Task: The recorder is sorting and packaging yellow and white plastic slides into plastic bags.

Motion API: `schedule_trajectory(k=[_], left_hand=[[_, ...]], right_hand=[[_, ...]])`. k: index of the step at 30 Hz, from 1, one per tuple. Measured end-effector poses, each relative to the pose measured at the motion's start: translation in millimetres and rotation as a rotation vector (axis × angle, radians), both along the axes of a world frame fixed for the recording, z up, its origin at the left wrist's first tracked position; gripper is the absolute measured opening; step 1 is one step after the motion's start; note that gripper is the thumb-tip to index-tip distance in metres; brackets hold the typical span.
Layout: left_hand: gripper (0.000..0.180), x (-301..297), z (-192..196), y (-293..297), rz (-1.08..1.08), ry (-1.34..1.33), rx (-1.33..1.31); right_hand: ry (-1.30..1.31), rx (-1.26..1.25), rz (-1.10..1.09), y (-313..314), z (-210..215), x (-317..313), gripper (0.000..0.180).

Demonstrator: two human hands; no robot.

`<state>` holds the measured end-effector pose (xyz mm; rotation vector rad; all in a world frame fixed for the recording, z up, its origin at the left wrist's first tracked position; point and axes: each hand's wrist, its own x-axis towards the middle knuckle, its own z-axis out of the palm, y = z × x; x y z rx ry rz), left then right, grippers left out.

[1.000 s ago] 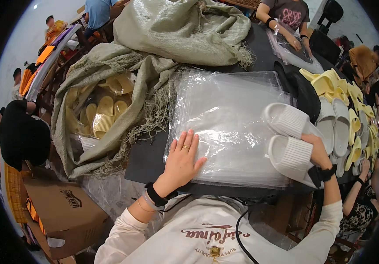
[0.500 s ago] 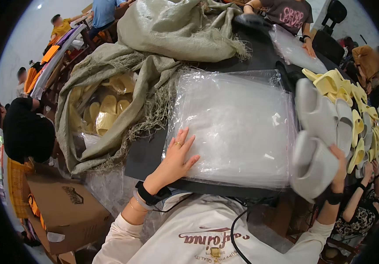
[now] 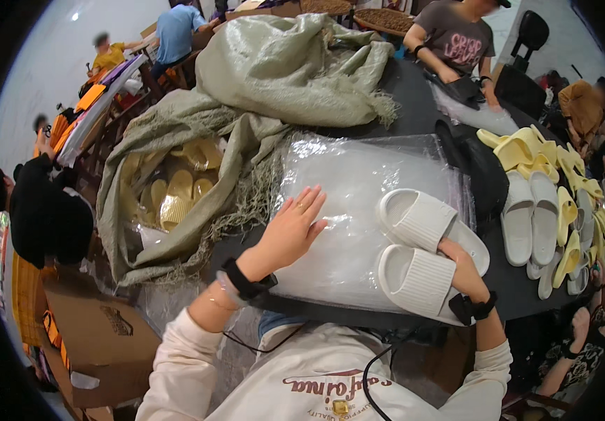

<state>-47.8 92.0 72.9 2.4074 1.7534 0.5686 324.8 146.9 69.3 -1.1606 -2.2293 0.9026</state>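
A pair of pale grey slide sandals (image 3: 418,277) is in my right hand (image 3: 465,270), its fingers reaching in between the two shoes. The pair is over the right part of a stack of clear plastic bags (image 3: 341,186), toes pointing left. My left hand (image 3: 290,228) is open with fingers stretched, at the left side of the stack. Whether its palm touches the top bag, I cannot tell. Beyond my right hand, another grey pair (image 3: 530,217) lies on the dark table (image 3: 509,298).
On the left, an open woven sack (image 3: 116,210) holds bagged yellow slides (image 3: 178,200); another sack (image 3: 274,70) lies behind. Yellow slides (image 3: 520,151) and grey ones spread along the right. A co-worker (image 3: 457,42) handles plastic bags across the table. A cardboard box (image 3: 106,323) stands lower left.
My right hand has brought the grey slides left from the table's right side to over the bags. My left hand has shifted slightly up and right, still open.
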Motion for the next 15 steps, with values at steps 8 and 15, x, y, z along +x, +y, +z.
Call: schedule_trajectory(k=[8,15], left_hand=[[0.062,4,-61,3,0.125,0.113,-0.044],[0.053,2,-45,8,0.159,-0.011,-0.156]], right_hand=[[-0.038,0.134,0.078,-2,33,-1,0.032],[0.136,0.291,0.05,13,55,-111,0.026]])
